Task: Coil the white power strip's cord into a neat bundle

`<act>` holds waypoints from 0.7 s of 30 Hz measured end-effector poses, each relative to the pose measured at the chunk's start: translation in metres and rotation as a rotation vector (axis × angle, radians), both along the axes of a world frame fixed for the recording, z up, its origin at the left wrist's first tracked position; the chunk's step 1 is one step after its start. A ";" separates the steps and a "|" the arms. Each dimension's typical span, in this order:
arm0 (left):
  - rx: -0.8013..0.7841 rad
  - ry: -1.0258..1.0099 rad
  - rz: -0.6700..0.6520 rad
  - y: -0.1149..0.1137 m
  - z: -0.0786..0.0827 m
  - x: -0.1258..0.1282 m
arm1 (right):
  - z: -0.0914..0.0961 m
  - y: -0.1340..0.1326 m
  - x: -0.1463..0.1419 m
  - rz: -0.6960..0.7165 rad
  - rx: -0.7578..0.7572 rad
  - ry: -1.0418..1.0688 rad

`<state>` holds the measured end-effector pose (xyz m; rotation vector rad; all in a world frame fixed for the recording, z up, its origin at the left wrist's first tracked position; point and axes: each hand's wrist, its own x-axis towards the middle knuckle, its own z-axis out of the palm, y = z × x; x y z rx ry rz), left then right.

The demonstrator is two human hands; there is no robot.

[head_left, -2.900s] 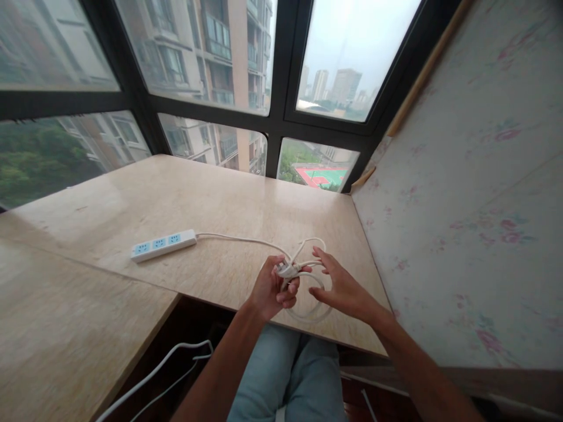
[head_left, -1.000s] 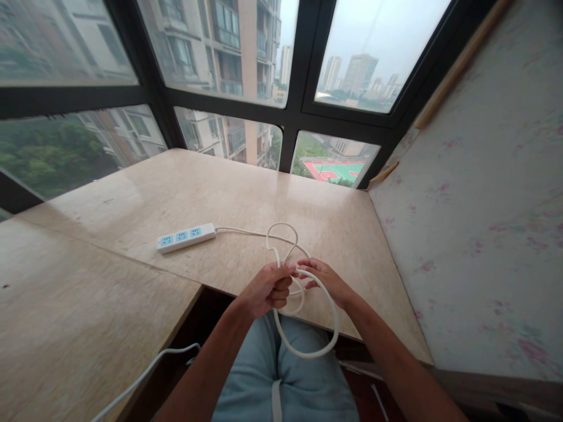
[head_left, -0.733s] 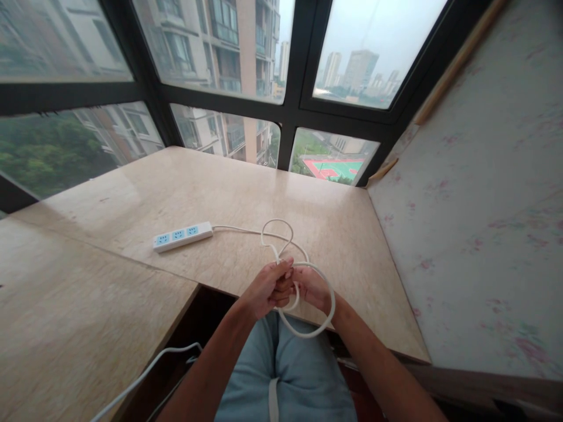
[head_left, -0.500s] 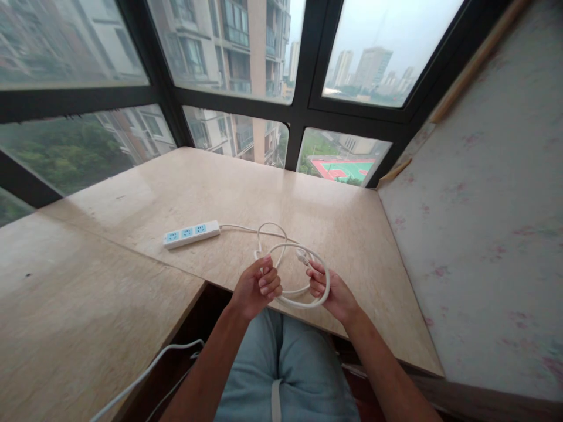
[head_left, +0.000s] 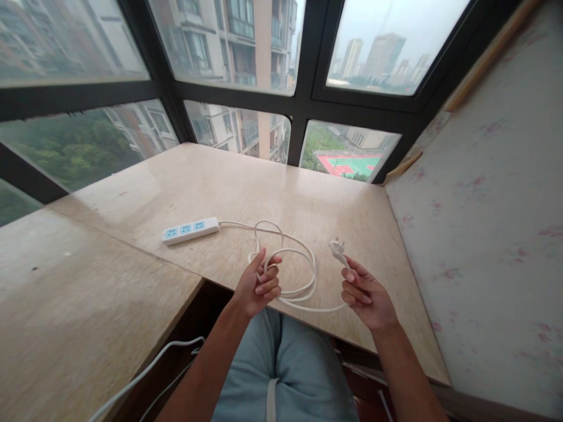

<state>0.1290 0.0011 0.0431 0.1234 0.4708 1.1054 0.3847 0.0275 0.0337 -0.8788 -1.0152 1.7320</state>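
Note:
A white power strip [head_left: 190,230] with blue sockets lies on the beige stone tabletop [head_left: 246,193]. Its white cord [head_left: 303,287] runs right and forms loose loops near the table's front edge. My left hand [head_left: 257,287] is closed around the loops at their left side. My right hand [head_left: 367,296] pinches the cord just below the white plug [head_left: 338,250], which points up and away, off to the right of the loops. A slack length of cord sags between my two hands.
Dark-framed windows [head_left: 303,99] rise behind the table. A floral-papered wall [head_left: 484,205] closes the right side. A second tabletop section [head_left: 88,316] lies to the left. Another white cable [head_left: 145,375] hangs below the table by my jeans-clad legs [head_left: 285,375].
My right hand has drawn the plug end out of the loops and off to the right. My left hand has kept its hold on the coil, and the hands are now apart.

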 end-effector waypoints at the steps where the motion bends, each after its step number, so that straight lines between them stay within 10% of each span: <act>1: -0.013 0.002 -0.056 0.001 -0.002 0.001 | 0.002 0.003 0.000 0.014 -0.006 -0.006; 12: -0.025 0.089 -0.291 0.003 -0.015 0.012 | 0.017 0.026 -0.043 0.261 0.287 -0.423; 21: 0.041 0.108 -0.309 0.002 -0.014 0.012 | 0.016 0.031 -0.051 0.502 0.125 -0.302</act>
